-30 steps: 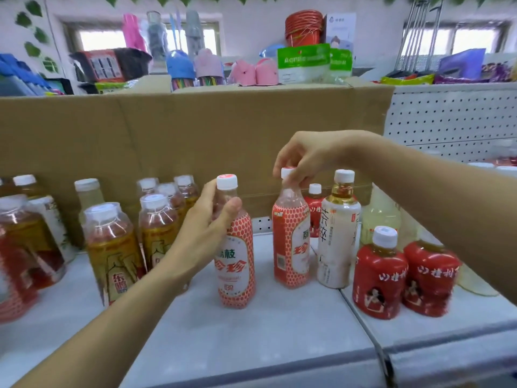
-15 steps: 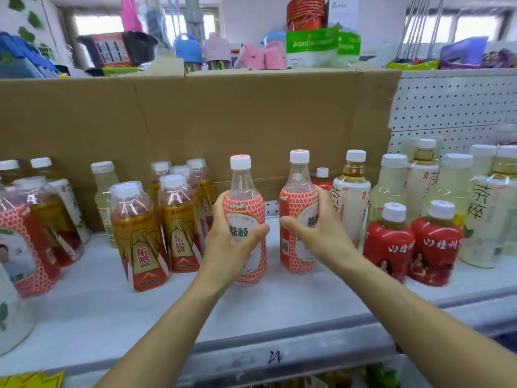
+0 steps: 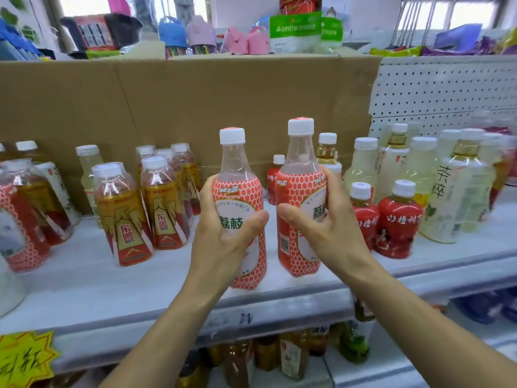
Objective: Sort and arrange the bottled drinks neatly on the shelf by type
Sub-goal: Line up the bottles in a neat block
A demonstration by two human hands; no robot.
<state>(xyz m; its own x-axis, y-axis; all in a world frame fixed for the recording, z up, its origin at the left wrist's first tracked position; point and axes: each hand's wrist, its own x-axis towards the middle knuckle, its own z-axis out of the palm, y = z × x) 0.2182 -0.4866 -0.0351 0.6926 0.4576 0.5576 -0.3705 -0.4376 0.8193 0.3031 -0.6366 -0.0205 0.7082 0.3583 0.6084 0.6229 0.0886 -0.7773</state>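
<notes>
Left hand [image 3: 223, 242]: we see its fingers wrapped round the left lychee bottle [image 3: 240, 197].
Right hand [image 3: 333, 233]: fingers wrapped round the right lychee bottle [image 3: 299, 189].
Bottles: upright, side by side, at the shelf [image 3: 112, 289] front.

Daylight is pouring in through the windows [image 3: 84, 5] up top, glaring white. A brown cardboard sheet [image 3: 195, 107] is standing behind the white shelf [image 3: 84, 289], and a white pegboard panel [image 3: 447, 93] is sitting just beside it on the right, catching the light.
</notes>
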